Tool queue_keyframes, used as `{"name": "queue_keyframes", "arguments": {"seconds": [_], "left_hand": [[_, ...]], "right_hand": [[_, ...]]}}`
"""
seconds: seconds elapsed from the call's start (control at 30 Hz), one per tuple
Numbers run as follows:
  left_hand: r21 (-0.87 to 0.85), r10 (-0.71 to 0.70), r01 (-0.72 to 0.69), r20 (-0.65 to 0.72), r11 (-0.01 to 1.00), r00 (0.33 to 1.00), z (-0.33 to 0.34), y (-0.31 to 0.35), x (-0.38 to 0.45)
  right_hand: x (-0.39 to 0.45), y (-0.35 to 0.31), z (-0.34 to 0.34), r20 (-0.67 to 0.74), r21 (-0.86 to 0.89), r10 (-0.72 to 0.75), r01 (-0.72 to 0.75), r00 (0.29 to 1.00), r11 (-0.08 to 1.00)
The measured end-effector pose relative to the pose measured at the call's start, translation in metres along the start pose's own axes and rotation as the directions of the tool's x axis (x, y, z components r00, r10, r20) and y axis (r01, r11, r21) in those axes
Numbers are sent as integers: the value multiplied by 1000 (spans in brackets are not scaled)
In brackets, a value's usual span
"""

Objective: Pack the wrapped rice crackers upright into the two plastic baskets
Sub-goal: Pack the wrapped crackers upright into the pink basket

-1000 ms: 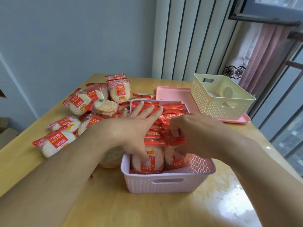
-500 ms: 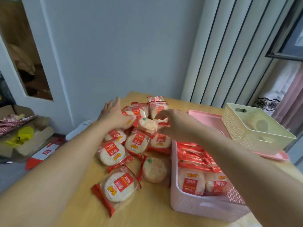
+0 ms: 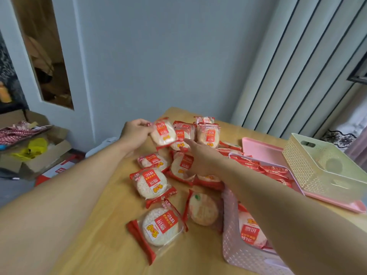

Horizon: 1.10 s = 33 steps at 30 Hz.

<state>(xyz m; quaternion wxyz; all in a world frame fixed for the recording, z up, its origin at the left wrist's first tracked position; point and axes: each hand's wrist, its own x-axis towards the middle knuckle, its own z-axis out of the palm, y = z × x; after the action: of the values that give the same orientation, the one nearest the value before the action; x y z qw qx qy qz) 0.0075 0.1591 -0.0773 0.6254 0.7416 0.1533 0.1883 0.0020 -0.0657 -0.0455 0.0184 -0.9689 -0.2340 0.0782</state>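
Loosely, wrapped crackers litter the wooden table beside a grey wall.

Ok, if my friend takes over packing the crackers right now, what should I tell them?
Left hand pinches one wrapped cracker, lifted over the pile at the far side of the table.
Right hand is open, reaching to the loose crackers, holding nothing.
The pink basket is near the right arm, with crackers standing upright in rows and a gap left at its near end.
The yellow basket sits on the pink tray and looks empty.
Left: put in the held cracker, top up pink, then pack the remaining loose ones into yellow.
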Motion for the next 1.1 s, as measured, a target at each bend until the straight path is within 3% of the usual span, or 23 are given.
{"name": "queue_keyframes", "arguments": {"seconds": [0.1,0.17,0.27,0.37,0.47,0.53,0.6,0.8,0.9,1.1], "left_hand": [[-86,-84,93,101,992,991,-29,14,2],[58,-143,133,244,989,959,-41,16,-2],[320,-209,73,416,945,885,-47,8,-11],[364,-276,96,482,927,831,-45,3,-18],[361,-307,115,535,925,788,-41,-1,-25],[384,-341,126,565,914,751,-41,-2,-29],[425,-360,100,592,900,721,-39,0,-33],[556,-456,47,628,830,631,-40,4,-39],[468,-380,51,644,882,664,-36,6,-50],[305,-317,163,571,938,757,-41,1,-57]], "right_hand": [[-4,2,-4,-84,-7,-23,23,996,1000],[-7,4,-10,-141,95,-10,24,990,995],[-9,6,-23,-163,204,-3,36,987,978],[-15,2,-35,-200,373,80,0,977,928],[-25,-4,-39,49,567,86,-99,995,818],[-27,-9,-30,154,352,65,-117,986,929],[-27,-13,-20,147,152,76,-99,986,983],[-28,-16,-19,204,37,105,-115,973,993],[-31,-18,-16,154,109,93,-110,984,988],[-37,-21,-21,33,438,162,-160,986,884]]}}
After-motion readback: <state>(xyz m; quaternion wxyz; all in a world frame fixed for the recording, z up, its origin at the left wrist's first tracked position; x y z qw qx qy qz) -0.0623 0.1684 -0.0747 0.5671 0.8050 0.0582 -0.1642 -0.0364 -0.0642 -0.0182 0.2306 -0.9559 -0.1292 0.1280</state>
